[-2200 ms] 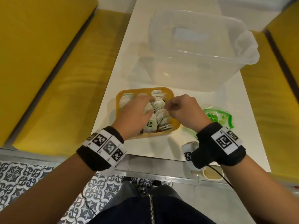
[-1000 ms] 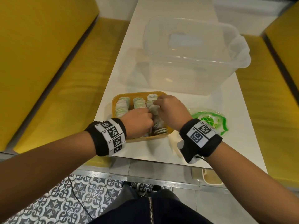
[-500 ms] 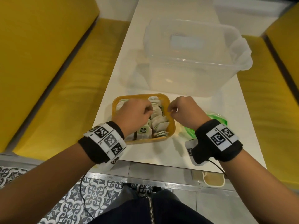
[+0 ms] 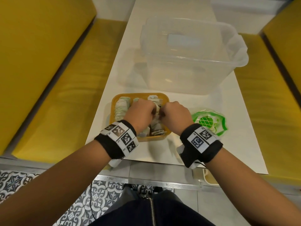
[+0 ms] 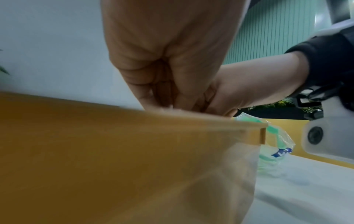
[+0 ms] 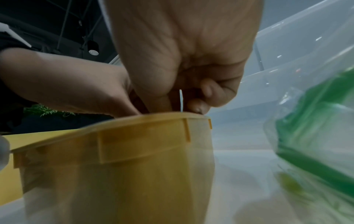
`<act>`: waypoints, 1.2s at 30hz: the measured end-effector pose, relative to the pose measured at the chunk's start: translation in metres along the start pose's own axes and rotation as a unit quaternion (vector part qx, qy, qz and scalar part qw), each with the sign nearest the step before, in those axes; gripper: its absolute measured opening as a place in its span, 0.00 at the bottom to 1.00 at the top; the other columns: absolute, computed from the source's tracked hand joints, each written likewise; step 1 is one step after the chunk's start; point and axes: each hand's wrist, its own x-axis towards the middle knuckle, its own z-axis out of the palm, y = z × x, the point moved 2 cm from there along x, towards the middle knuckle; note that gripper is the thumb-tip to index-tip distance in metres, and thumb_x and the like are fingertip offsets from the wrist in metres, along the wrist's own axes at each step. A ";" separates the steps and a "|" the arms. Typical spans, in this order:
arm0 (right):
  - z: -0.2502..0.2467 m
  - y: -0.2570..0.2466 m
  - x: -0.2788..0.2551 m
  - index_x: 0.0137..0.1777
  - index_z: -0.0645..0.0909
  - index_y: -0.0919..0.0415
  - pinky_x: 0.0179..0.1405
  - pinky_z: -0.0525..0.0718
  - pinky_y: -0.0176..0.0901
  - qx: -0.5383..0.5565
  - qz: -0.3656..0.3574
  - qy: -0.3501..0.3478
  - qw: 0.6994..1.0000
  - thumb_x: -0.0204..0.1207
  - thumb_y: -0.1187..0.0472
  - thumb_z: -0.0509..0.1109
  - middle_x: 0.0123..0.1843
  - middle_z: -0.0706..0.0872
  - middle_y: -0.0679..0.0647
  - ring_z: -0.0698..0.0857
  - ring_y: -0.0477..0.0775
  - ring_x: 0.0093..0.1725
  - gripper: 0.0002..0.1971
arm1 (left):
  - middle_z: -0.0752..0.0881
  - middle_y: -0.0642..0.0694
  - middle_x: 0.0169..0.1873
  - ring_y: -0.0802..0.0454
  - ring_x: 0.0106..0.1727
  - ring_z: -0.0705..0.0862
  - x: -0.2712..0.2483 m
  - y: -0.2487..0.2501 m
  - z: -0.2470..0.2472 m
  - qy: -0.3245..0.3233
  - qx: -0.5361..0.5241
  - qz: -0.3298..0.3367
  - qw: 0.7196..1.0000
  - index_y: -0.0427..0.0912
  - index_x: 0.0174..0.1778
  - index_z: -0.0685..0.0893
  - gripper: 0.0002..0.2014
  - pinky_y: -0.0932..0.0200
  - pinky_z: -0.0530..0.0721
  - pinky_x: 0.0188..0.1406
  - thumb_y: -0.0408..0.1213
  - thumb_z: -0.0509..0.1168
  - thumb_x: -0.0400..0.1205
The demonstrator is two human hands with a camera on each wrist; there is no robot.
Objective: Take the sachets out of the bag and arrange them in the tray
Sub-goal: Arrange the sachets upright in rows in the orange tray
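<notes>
An orange tray on the white table holds several pale sachets standing in rows. Both hands are over its right half, knuckles nearly touching. My left hand curls down into the tray, and its fingertips are bunched on sachets behind the rim. My right hand pinches the thin white edge of one sachet between thumb and fingers just above the tray. The green and clear plastic bag lies crumpled to the right of the tray.
A large clear plastic bin stands just behind the tray. Yellow benches run along both sides of the narrow table. The bag lies close to my right wrist.
The two hands have drawn together over the tray's right rows. The right hand has moved left from the tray's edge to above the sachets.
</notes>
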 end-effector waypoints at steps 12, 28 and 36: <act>-0.013 0.032 -0.002 0.49 0.89 0.53 0.48 0.85 0.49 0.172 0.044 0.074 0.981 0.75 0.65 0.65 0.48 0.90 0.52 0.85 0.55 0.45 0.12 | 0.90 0.47 0.47 0.52 0.49 0.86 -0.005 -0.015 -0.020 0.126 -0.131 -0.081 0.980 0.44 0.53 0.91 0.08 0.62 0.80 0.55 0.34 0.68 0.82; 0.017 0.022 0.009 0.42 0.83 0.66 0.40 0.81 0.47 0.256 0.147 0.065 0.953 0.73 0.71 0.59 0.37 0.85 0.63 0.82 0.68 0.43 0.10 | 0.78 0.39 0.71 0.44 0.69 0.79 0.033 -0.002 0.030 -0.041 -0.590 -0.284 0.755 0.37 0.78 0.68 0.32 0.44 0.73 0.74 0.57 0.48 0.86; 0.018 0.022 0.009 0.44 0.85 0.66 0.40 0.81 0.47 0.263 0.147 0.064 0.952 0.73 0.71 0.59 0.39 0.86 0.63 0.82 0.65 0.41 0.11 | 0.69 0.42 0.79 0.45 0.76 0.74 0.045 -0.008 0.048 -0.027 -0.654 -0.330 0.680 0.47 0.83 0.61 0.57 0.41 0.70 0.76 0.78 0.50 0.61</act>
